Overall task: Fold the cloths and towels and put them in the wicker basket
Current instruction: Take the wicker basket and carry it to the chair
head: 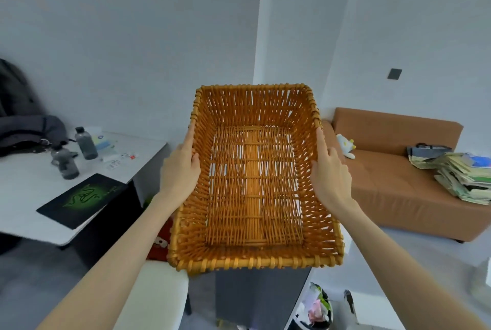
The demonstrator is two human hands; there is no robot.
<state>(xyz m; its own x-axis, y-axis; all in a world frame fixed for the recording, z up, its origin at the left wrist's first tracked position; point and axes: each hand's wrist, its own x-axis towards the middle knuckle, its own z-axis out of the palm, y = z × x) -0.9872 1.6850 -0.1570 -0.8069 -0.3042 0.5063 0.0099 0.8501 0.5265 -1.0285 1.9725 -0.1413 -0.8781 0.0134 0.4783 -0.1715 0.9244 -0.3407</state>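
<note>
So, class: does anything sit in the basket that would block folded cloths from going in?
Nothing visible does. The basket is empty down to its woven bottom; the left hand and right hand grip only its side rims.

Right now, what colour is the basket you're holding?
The wicker basket is orange-brown woven cane; the head view shows it best.

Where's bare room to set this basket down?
Sofa seat between the plush toy and the paper stack is bare. Table is bare left of the mouse pad; its far end is crowded with bottles and a jacket.
</note>
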